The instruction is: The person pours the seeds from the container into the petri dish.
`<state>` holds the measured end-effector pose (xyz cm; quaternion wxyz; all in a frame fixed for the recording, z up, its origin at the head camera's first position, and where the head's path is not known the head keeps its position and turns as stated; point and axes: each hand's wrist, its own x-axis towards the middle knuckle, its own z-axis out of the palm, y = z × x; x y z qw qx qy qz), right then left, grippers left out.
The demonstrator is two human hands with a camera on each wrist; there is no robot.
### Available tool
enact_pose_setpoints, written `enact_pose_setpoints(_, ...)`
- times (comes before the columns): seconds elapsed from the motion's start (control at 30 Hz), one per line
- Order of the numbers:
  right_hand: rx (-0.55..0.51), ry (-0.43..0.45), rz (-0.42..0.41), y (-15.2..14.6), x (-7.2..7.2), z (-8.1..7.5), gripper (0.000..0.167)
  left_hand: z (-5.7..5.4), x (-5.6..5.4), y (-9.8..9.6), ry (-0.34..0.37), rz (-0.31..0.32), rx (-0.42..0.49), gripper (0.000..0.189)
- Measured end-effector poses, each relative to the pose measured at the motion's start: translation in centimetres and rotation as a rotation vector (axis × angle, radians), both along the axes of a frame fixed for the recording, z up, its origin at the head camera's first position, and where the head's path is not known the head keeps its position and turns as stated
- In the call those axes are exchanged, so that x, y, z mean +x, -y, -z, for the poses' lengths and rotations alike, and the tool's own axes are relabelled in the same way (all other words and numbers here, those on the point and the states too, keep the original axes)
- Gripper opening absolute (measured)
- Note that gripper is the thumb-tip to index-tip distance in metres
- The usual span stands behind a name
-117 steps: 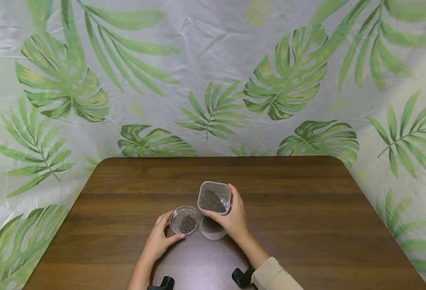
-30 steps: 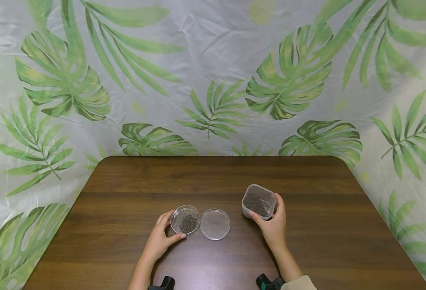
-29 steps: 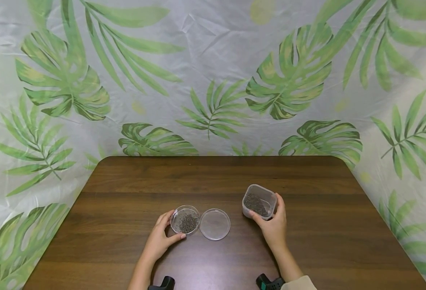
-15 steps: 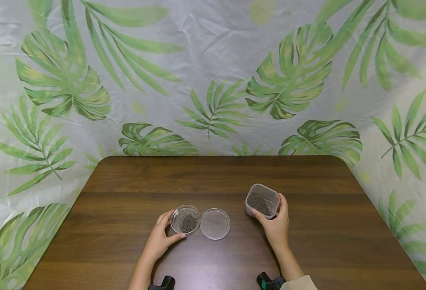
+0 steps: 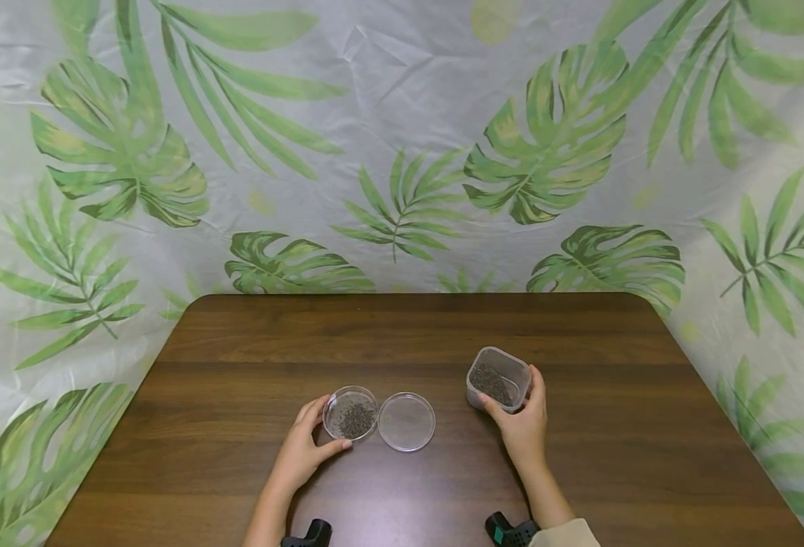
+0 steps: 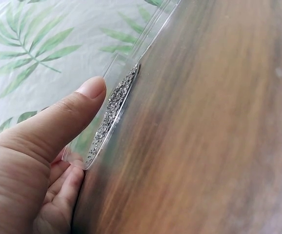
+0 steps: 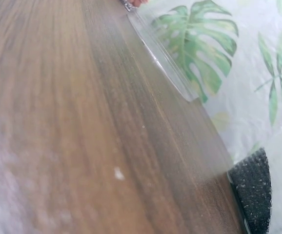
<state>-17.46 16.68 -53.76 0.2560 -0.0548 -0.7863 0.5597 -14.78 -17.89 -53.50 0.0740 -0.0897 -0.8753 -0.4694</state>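
My left hand grips a clear petri dish on the table, thumb at its near rim and fingers round its left side. Dark granules lie in a heap across its bottom. Touching or very close on its right is a second clear round dish, with no granules in it. Farther right, my right hand holds a square clear plastic container, thumb on the near side and fingers along the right. More dark granules are piled toward the container's left side. That hand is outside the right wrist view.
The brown wooden table has rounded far corners. Behind it hangs a pale cloth with green leaf prints. Black wrist devices sit at both wrists, close to the near table edge.
My right hand has carried the square container from above the second dish off to the right, with only a slight rightward shift in the last second. The left hand keeps its grip in place.
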Motion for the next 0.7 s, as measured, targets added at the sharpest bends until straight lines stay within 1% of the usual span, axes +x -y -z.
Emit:
enact_pose_setpoints(0.33, -0.020, 0.005, -0.025, 0.00, 0.06, 0.09, 0.098, -0.07, -0.01, -0.13, 0.017, -0.006, 0.003, 0.084)
enact_pose_setpoints(0.7, -0.041, 0.032, -0.043, 0.14, 0.03, 0.24, 0.100, -0.01, 0.03, -0.07, 0.002, -0.003, 0.002, 0.084)
